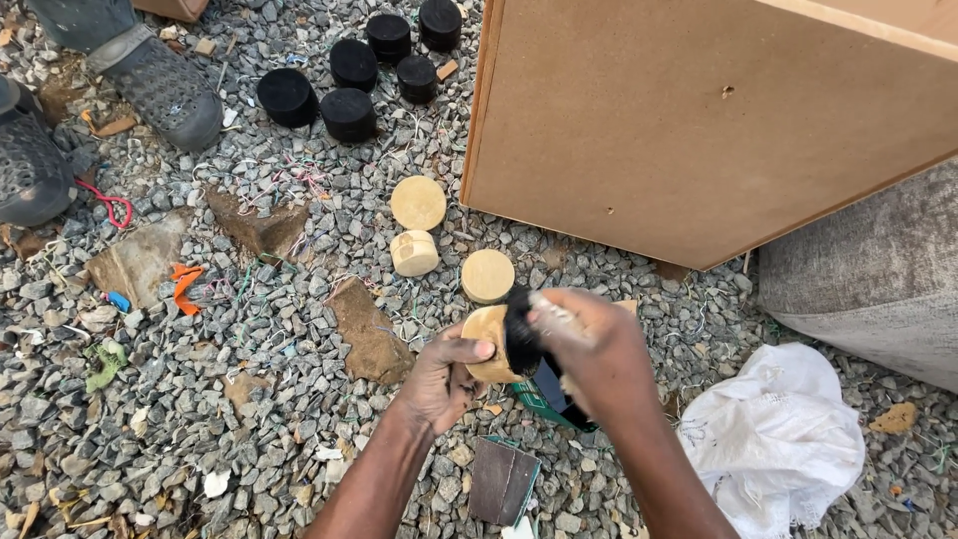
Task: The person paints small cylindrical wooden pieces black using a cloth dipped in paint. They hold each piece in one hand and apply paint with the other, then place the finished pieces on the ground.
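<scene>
Left hand (439, 384), fingers closing round a bare wooden disc (487, 341), is holding it above the gravel ground (200, 399); stiff, seemingly light, best gripped by its rim. Right hand (599, 354), fingers clenched, is working a black-bristled brush (521, 334) against it. Beyond: three bare discs (417, 203), black-coated discs (349, 112), brown board (699, 120), someone's shoes (160, 85)

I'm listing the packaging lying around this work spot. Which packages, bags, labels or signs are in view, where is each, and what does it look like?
White sack: on the gravel at lower right, crumpled, woven-looking plastic.
Green and black container: on the gravel under the right hand, mostly hidden; its kind cannot be told.
No signs, screens or readable labels show.
</scene>
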